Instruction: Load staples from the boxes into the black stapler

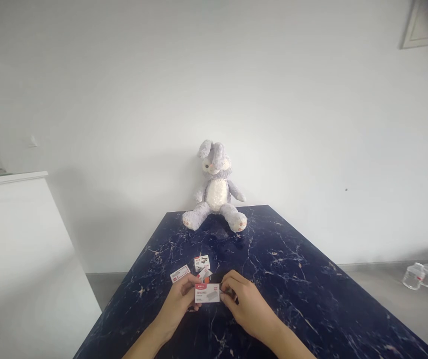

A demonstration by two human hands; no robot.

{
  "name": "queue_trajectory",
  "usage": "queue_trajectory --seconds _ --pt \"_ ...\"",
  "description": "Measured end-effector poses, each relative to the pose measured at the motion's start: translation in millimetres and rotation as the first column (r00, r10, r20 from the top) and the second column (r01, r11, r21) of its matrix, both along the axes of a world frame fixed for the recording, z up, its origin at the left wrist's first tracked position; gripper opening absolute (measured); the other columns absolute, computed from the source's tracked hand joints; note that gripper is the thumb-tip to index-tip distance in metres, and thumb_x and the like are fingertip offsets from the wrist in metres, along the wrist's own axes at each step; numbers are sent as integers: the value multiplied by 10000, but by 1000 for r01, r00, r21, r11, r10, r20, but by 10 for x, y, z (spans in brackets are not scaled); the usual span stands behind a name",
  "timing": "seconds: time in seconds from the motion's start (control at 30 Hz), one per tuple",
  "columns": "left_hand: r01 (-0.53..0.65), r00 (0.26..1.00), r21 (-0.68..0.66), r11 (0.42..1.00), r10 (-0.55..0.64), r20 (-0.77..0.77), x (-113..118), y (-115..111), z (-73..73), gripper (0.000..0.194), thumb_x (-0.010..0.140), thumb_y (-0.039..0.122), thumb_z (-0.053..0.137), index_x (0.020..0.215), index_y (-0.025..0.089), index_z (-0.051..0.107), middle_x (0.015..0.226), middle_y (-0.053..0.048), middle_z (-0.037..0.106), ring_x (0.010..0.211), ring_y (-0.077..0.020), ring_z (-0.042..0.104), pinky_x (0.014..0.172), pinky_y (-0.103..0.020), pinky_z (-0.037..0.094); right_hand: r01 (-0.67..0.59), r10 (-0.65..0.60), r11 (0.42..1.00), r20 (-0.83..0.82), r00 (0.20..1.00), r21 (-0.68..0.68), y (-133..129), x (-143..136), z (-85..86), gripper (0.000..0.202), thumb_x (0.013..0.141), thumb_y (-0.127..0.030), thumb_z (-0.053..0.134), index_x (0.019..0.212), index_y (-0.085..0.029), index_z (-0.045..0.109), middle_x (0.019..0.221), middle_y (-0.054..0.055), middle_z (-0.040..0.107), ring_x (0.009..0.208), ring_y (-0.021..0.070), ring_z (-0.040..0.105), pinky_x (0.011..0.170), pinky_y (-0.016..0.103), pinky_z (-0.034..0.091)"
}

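So the biggest thing here by far is the plain pale wall (124, 99), filling most of the view, with the dark blue marbled table (292, 279) running up toward it, white and tan veins all over. Off to the left there's a white cabinet (19, 239), and grey floor (378, 274) shows on the far right. Next down in size is a lavender plush rabbit (217, 192) with a cream belly, sitting upright at the table's far end, legs spread toward the camera, one ear flopped forward. Then the two bare hands, near the middle of the close half of the table. The left hand (178, 301) is mostly closed, thumb and fingers gripping the left end of a small white box. The right hand (245, 299) is curled too, thumb and fingertips pinching the right end. Over on the floor, two clear plastic bottles (413, 276) with white caps stand close together. The white box (207, 294) itself sits between the hands, printed side facing the camera, with a red patch at the top left and a grey oblong picture. Just beyond it are three more little cartons (201, 262) lying on the table, one partly hidden behind it. Tiniest of all, there's a dark speck (346, 190) on the wall, right of the rabbit.
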State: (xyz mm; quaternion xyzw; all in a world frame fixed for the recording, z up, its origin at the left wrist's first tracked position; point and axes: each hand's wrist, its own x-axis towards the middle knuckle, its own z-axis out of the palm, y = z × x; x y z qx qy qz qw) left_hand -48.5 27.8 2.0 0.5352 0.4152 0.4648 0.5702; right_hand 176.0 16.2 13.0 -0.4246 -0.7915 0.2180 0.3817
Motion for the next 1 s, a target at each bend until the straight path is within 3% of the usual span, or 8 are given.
queue_trajectory --seconds 0.2,0.33,0.67,1.0 --pt "16 1000 1 1000 -16 17 5 15 -64 323 823 481 737 888 178 644 935 -57 716 652 -119 570 620 -241 435 64 -83 991 163 983 122 35 -41 -57 147 944 -100 451 918 -203 553 1029 24 593 806 142 622 759 270 485" --pt "11 1000 10 1000 -11 3 -8 39 -120 307 840 474 721 895 183 639 890 -47 708 654 -125 578 622 -244 427 57 -113 978 281 953 201 51 -63 -96 169 962 -95 430 911 -198 554 1032 33 595 822 162 635 747 285 491" --pt "29 999 4 1000 -29 37 11 36 -81 303 826 452 745 889 173 646 939 -69 714 675 -126 580 626 -247 451 81 -169 961 333 928 264 37 -63 -89 164 955 -75 454 900 -190 557 1005 25 596 757 143 633 690 262 493" --pt "48 999 -3 999 -48 -26 -20 37 -68 329 812 479 747 887 168 672 764 -38 710 622 -124 567 590 -223 431 0 -183 927 455 872 374 64 2 -67 63 884 -146 635 837 -186 622 919 14 634 852 173 642 719 259 516"
